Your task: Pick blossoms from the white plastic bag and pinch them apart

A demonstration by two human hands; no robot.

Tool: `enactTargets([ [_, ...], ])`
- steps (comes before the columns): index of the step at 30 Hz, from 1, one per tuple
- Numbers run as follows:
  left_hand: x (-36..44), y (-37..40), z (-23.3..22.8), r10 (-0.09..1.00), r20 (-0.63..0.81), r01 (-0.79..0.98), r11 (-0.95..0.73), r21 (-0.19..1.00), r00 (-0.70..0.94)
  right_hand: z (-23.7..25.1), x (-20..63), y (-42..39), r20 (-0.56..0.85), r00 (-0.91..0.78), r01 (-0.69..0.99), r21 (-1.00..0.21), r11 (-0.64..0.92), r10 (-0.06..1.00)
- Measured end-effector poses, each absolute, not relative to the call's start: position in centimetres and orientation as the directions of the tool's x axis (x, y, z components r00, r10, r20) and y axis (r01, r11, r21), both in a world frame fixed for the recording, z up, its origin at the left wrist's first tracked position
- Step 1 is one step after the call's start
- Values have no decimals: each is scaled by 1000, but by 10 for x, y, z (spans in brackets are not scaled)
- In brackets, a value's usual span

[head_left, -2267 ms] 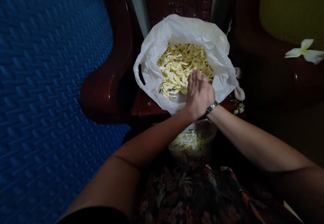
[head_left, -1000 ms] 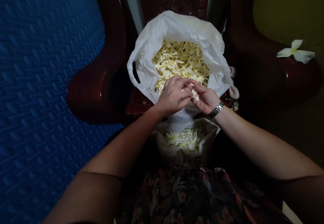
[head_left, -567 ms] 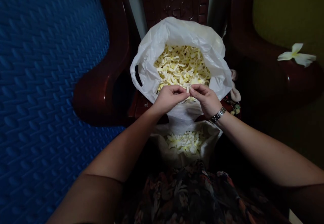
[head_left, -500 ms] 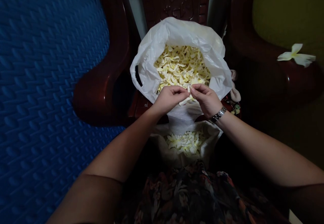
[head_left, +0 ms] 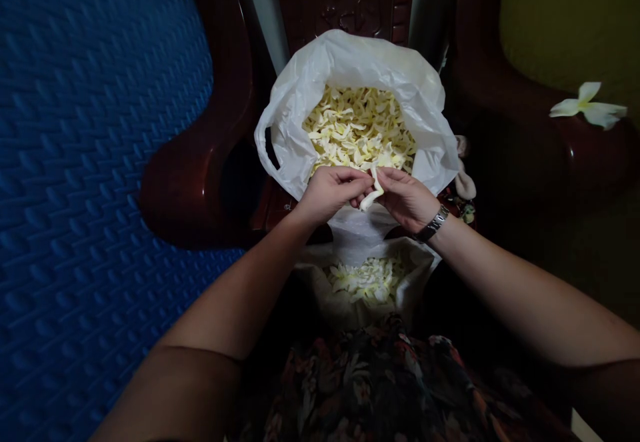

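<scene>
Left hand (head_left: 330, 194) and right hand (head_left: 410, 202) kinda block the near rim of the big white bag (head_left: 385, 55), and some fingertips hide behind the pale flower piece (head_left: 371, 200). Lower bag's (head_left: 327, 303) bottom? Lost behind the floral clothing (head_left: 360, 392). The 2 arms (head_left: 227, 315) and blue mat (head_left: 100, 129) get cropped by the frame. Clutter (head_left: 466, 185) right of the big bag is too dark to make out.

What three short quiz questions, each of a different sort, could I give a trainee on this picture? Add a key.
1. On which side, left or right, is the metal band worn?
2. True or false: both hands are buried out of sight in the bag.
3. The loose flower lies on: (a) blue mat; (b) wooden armrest; (c) lap.
Key: 1. right; 2. false, left hand and right hand show, a pale flower piece between them; 3. b.
</scene>
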State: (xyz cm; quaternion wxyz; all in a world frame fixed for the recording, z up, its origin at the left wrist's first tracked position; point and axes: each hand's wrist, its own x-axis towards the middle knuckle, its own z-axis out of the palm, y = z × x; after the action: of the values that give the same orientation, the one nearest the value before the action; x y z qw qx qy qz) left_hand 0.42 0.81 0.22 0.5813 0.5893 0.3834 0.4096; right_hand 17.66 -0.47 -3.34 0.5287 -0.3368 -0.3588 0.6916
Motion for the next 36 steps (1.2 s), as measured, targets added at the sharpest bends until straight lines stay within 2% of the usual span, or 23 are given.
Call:
enactTargets([
  [14, 2, 8, 6, 921, -22, 8, 21, 1000, 390, -32, 175, -8, -88, -185, -476, -863, -167, 979],
  [23, 3, 10, 7, 915, -40, -2, 45, 999, 400, -32, 172, -9, -97, -100, -443, -887, -132, 990],
  [36, 2, 10, 7, 918, -49, 11, 49, 999, 395, -35, 171, -9, -16, -13, -334, -942, -19, 1000],
])
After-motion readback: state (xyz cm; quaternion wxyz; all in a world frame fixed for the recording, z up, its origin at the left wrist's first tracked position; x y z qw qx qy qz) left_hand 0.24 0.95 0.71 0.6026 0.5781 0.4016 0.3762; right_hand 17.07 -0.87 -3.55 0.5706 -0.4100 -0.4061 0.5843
